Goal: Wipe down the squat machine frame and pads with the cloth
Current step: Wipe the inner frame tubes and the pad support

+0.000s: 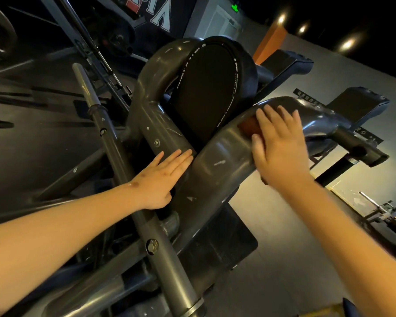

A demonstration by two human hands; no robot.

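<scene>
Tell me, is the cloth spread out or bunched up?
Bunched, it seems: the cloth shows only as a small brown wad under the right hand.

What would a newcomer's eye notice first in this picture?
The right hand presses a brown cloth on the grey frame tube at centre right, while the left hand lies flat on the neighbouring tube. Between both tubes rises a large black pad.

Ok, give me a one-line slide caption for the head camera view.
Right hand presses a brown cloth on a grey frame tube while the left hand rests flat on the neighbouring tube.
</scene>
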